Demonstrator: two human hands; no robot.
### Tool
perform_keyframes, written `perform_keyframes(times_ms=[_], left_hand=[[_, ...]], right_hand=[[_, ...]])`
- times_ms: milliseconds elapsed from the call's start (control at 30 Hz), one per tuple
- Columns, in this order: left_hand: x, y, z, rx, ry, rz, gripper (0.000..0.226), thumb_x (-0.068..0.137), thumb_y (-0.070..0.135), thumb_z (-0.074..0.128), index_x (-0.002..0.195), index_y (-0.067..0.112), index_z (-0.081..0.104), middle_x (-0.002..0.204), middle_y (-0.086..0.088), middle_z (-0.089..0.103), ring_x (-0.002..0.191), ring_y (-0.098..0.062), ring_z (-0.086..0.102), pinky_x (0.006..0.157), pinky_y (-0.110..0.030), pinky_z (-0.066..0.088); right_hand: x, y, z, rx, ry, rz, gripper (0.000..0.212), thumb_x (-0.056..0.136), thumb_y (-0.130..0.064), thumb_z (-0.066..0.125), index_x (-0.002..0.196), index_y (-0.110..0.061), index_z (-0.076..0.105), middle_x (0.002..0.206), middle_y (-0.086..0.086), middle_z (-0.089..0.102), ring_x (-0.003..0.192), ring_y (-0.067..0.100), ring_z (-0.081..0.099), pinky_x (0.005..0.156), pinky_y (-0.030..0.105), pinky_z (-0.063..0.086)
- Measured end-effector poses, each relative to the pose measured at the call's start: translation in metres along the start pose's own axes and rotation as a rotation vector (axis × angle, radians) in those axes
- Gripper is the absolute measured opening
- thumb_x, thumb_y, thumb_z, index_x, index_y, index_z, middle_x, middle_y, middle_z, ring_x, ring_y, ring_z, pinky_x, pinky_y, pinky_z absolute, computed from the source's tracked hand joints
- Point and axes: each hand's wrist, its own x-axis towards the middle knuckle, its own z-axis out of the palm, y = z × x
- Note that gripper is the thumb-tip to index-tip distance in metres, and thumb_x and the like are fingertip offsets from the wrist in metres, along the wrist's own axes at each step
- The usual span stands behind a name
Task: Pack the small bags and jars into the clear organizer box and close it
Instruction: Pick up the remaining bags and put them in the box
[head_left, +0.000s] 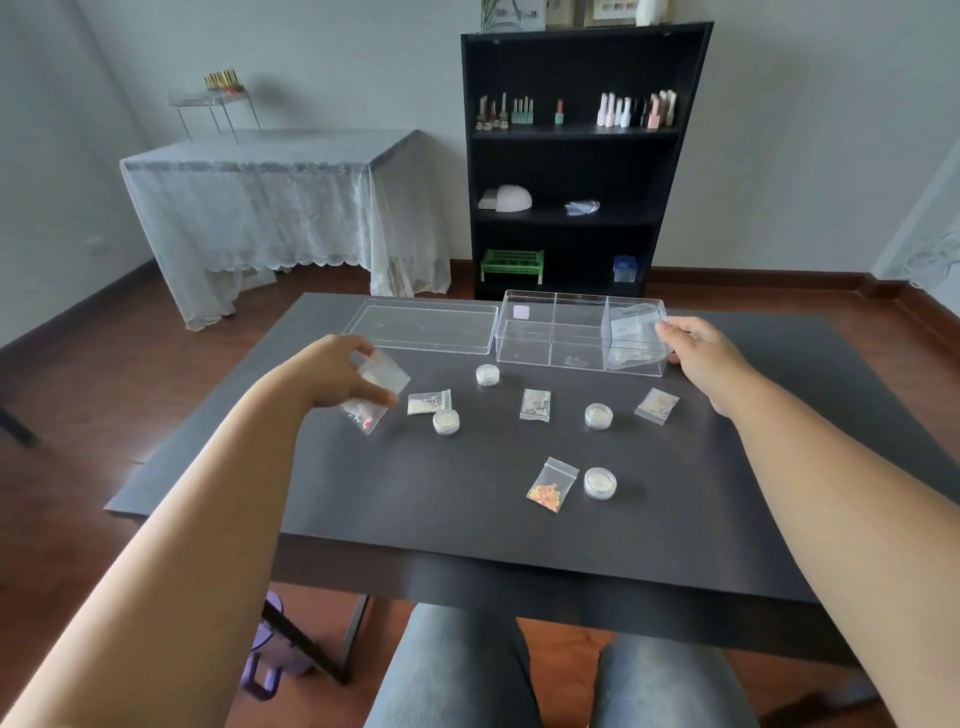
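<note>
Two forearms reach out over the dark table (467, 519), where the clear organizer box (550, 332) stands open at the far edge, split by clear walls into compartments. Its flat lid (423, 327) lies just beside it on the left. A small bag (631, 325) leans tilted in the box's right-end compartment, with the right hand (701, 353) at that end, fingertips pinched on the bag's upper corner.

Nearer the left edge, the left hand (337, 374) hovers above the table, thumb and fingers closed on another clear bag (371, 395) that hangs with pale and red bits at its bottom.

Loose on the table lie four more bags, one with orange pieces (551, 484), and four round clear jars, such as the one (600, 483) just beside it.
</note>
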Motion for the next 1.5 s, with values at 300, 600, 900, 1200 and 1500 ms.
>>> perform_keyframes(times_ms=[300, 600, 900, 1200, 1500], left_hand=[[0.024, 0.108, 0.024, -0.249, 0.207, 0.207, 0.080, 0.060, 0.056, 0.085, 0.116, 0.017, 0.042, 0.105, 0.001, 0.054, 0.088, -0.016, 0.053, 0.065, -0.026, 0.037], [0.041, 0.219, 0.092, -0.355, 0.050, 0.420, 0.025, 0.098, 0.028, 0.054, 0.116, 0.020, 0.039, 0.082, -0.006, 0.057, 0.060, -0.017, 0.055, 0.036, -0.017, 0.039], [0.071, 0.248, 0.125, -0.165, -0.058, 0.468, 0.019, 0.094, 0.014, 0.057, 0.113, 0.012, 0.057, 0.097, -0.005, 0.062, 0.074, -0.019, 0.066, 0.065, -0.032, 0.058], [0.079, 0.245, 0.137, 0.132, -0.014, 0.616, 0.036, 0.084, 0.023, 0.072, 0.119, 0.023, 0.065, 0.100, 0.002, 0.067, 0.092, -0.018, 0.062, 0.075, -0.028, 0.049], [0.079, 0.250, 0.131, 0.452, 0.057, 0.600, 0.027, 0.089, 0.030, 0.061, 0.113, 0.020, 0.072, 0.121, -0.003, 0.045, 0.112, -0.027, 0.041, 0.080, -0.035, 0.047]], right_hand=[[-0.003, -0.002, -0.001, -0.028, -0.006, -0.012, 0.043, 0.090, -0.054, 0.054, 0.123, -0.027, 0.058, 0.123, -0.002, 0.063, 0.107, 0.017, 0.060, 0.087, 0.031, 0.043], [-0.010, -0.008, -0.004, -0.206, -0.036, -0.117, 0.064, 0.092, -0.067, 0.027, 0.115, -0.015, 0.058, 0.104, 0.006, 0.066, 0.092, 0.022, 0.061, 0.073, 0.034, 0.038], [-0.004, 0.007, -0.007, -0.051, -0.015, -0.076, 0.046, 0.097, -0.049, 0.042, 0.127, -0.018, 0.056, 0.100, -0.003, 0.066, 0.086, 0.009, 0.060, 0.089, 0.037, 0.046], [0.002, 0.010, -0.010, 0.066, 0.022, -0.045, 0.041, 0.089, -0.050, 0.058, 0.119, -0.023, 0.061, 0.096, -0.002, 0.068, 0.094, 0.017, 0.065, 0.093, 0.040, 0.050], [-0.009, 0.002, -0.009, 0.066, 0.044, -0.057, 0.036, 0.091, -0.045, 0.059, 0.115, -0.018, 0.061, 0.091, 0.000, 0.070, 0.093, 0.021, 0.066, 0.094, 0.043, 0.050]])
